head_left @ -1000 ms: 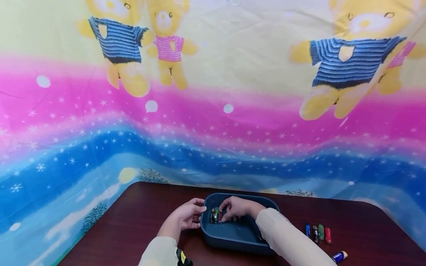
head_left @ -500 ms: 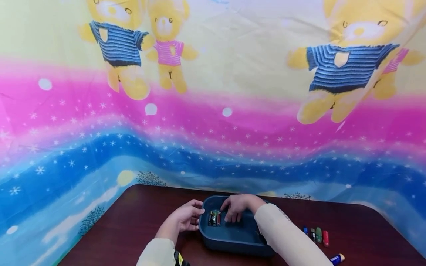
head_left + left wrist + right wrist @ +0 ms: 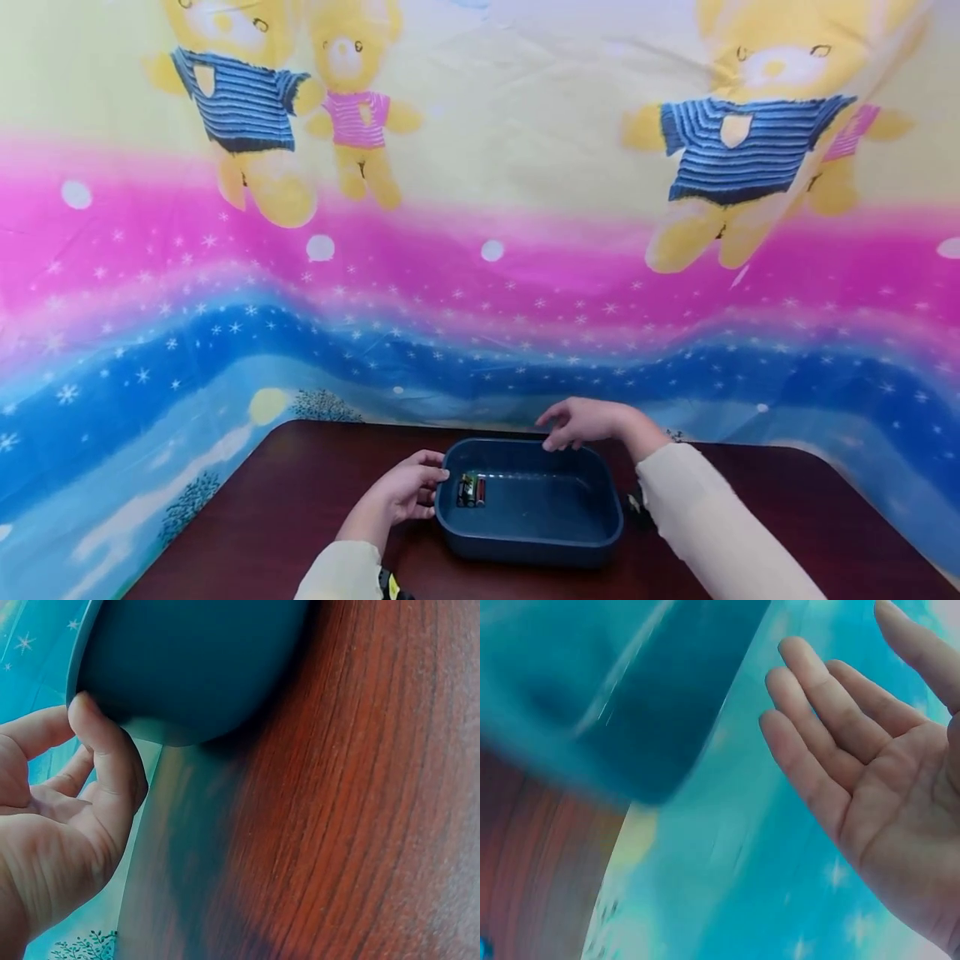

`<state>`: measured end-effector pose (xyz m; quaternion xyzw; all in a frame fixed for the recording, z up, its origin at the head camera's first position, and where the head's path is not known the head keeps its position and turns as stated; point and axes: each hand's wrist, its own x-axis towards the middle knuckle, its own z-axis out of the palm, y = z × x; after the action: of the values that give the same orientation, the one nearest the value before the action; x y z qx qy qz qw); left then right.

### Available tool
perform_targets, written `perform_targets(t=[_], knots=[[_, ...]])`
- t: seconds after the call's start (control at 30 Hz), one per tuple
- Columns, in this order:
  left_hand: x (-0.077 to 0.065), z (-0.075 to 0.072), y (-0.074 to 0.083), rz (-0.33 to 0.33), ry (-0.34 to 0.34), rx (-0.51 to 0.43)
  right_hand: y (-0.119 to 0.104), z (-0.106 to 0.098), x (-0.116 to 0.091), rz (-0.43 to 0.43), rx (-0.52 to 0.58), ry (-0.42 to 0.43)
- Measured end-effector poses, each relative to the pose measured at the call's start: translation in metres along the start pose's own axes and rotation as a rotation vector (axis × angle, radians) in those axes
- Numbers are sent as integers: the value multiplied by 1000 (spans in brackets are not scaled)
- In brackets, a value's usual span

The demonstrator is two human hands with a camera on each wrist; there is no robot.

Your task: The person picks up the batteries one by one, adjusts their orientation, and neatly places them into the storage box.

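Observation:
A dark blue-grey plastic basin [image 3: 528, 552] with rounded corners sits on the table. My left hand [image 3: 407, 492] holds its left rim; in the left wrist view the fingertips meet the basin's outer wall [image 3: 187, 667]. Inside, near the left end, several batteries [image 3: 471, 491] stand in a tight row, black-and-gold, green and red. My right hand [image 3: 587, 420] hovers above the far right rim, holding nothing. The right wrist view shows this palm [image 3: 907, 802] with its fingers extended, apart from the basin's blurred edge [image 3: 660, 750].
The dark red wooden table [image 3: 300, 492] has rounded far corners. Behind it hangs a cloth [image 3: 525, 308] printed with bears and snowflakes. My right sleeve [image 3: 720, 517] crosses the table's right side, hiding part of it.
My right hand has let go of the red battery in the row, then risen out of the basin toward the far right rim. My left hand has stayed at the left rim.

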<state>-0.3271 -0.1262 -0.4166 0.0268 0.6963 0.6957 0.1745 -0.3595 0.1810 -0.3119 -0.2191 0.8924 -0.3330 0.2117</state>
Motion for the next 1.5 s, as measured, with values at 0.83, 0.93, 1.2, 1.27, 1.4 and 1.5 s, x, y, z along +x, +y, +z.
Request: perform_targets(t=[0.83, 0.93, 1.2, 1.27, 1.4, 1.5], knots=[[-1, 2, -5, -34, 15, -79, 136, 2, -104, 213, -133, 175], [-2, 4, -5, -39, 10, -91, 140, 5, -106, 245, -158, 193], [-4, 7, -5, -31, 10, -93, 147, 12, -106, 252, -228, 237], [-5, 7, -5, -29, 14, -89, 147, 14, -104, 259, -260, 242], [-6, 6, -5, -22, 14, -76, 146, 16, -101, 274, -336, 238], [-6, 5, -5, -8, 4, -61, 144, 17, -99, 295, -378, 239]])
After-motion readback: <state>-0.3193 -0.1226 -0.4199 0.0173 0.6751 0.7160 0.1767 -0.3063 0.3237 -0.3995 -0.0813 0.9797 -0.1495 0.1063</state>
